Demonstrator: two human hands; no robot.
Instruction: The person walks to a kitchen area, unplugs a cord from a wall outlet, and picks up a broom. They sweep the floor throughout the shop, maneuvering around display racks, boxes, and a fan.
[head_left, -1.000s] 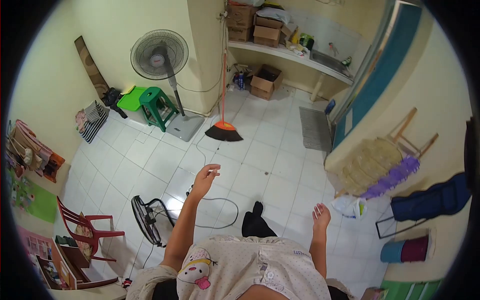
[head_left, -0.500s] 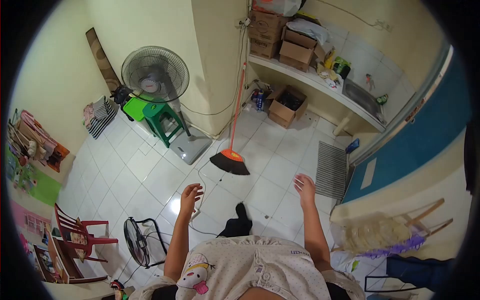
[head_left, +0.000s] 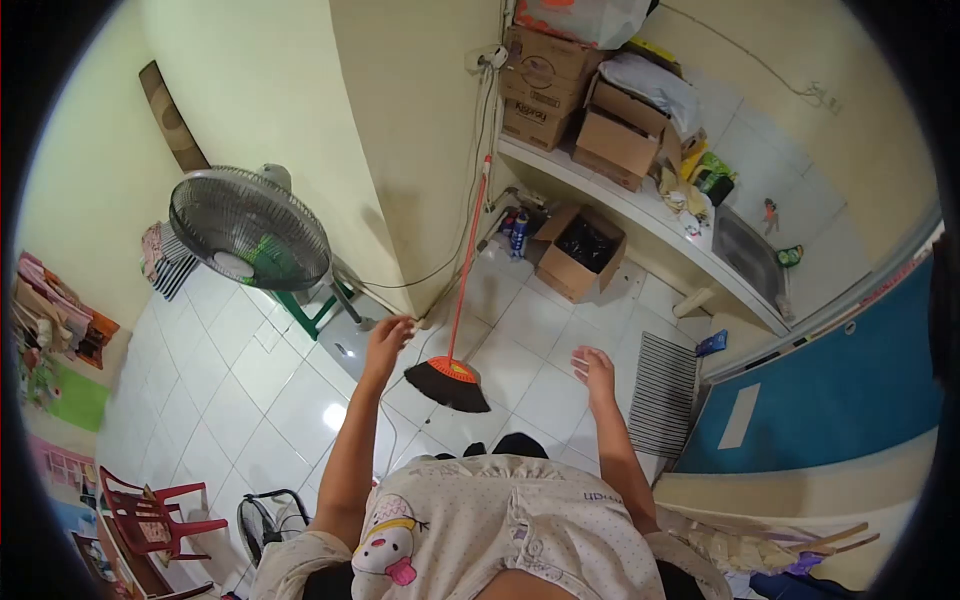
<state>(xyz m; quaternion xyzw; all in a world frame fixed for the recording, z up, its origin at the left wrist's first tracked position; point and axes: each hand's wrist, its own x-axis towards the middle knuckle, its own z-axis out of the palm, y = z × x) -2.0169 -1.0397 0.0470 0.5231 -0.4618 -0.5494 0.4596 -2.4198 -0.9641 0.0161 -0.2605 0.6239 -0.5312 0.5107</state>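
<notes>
A broom (head_left: 449, 382) with an orange head, dark bristles and a long orange handle leans upright against the wall corner, its bristles on the tiled floor. My left hand (head_left: 389, 345) is raised to the left of the broom, empty, its fingers apart and slightly curled. To the right of the broom my right hand (head_left: 592, 370) is held out, also empty, with the fingers stretched. Neither hand appears to touch anything. The broom is the thing nearest to both.
A large standing fan (head_left: 250, 228) is at left, partly hiding a green stool (head_left: 305, 312). Ahead, an open carton (head_left: 570, 272) stands under a counter (head_left: 640, 222) with boxes and a sink (head_left: 750, 262). A striped mat (head_left: 662, 395) lies before a blue door (head_left: 800, 415).
I have moved forward, so the broom, fan and counter appear nearer. My left hand has risen in view toward the broom's side; both hands remain empty.
</notes>
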